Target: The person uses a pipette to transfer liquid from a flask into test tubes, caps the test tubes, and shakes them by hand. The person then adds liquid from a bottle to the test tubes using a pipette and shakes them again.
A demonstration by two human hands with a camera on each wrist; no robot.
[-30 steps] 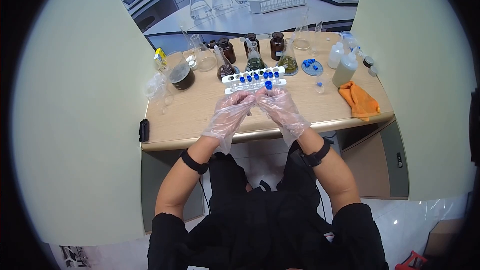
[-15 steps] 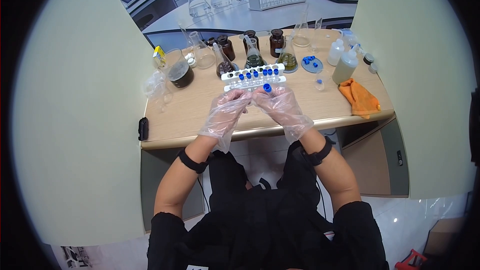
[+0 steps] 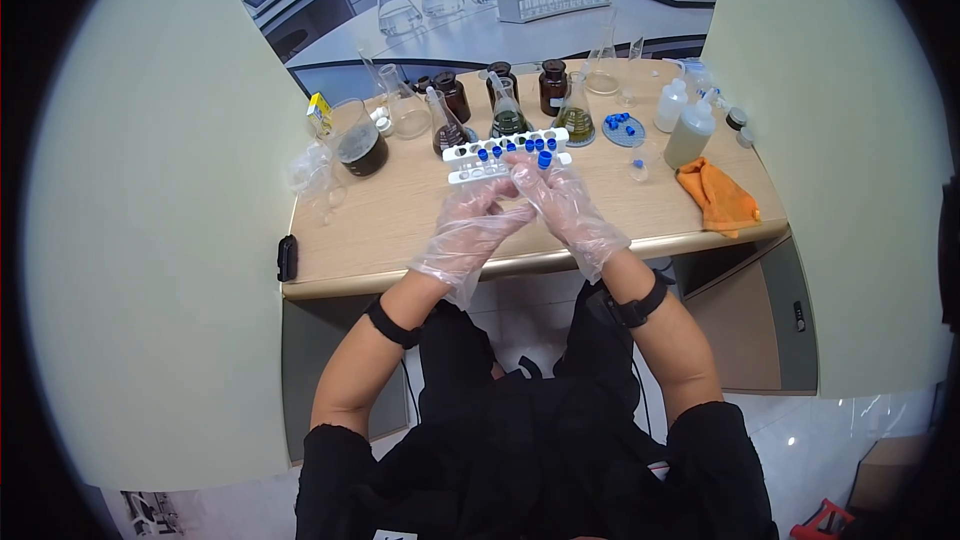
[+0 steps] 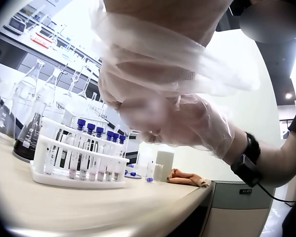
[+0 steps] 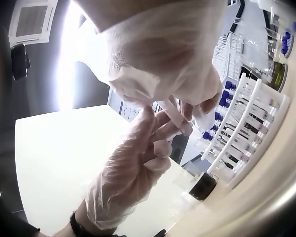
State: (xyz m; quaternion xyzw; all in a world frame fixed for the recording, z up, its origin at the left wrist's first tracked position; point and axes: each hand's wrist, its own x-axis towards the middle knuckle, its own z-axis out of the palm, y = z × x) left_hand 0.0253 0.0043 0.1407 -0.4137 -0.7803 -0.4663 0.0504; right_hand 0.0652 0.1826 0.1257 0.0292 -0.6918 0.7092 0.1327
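Both hands wear clear plastic gloves and meet above the table's front part. My right hand holds a tube with a blue cap upward; its lower part is hidden by the fingers. Close beside and slightly below is my left hand, its fingers bent toward the right one; whether they touch the tube cannot be told. Directly behind the hands stands a white rack, with several blue-capped tubes upright in it.
Flasks with dark and green-yellow liquid and brown bottles stand behind the rack. A beaker is at left. At right are a dish of blue caps, a squeeze bottle and an orange cloth.
The right hand has moved forward with the tube, its cap now overlapping the rack in view. The left hand has shifted slightly right, its fingers lower against the right hand.
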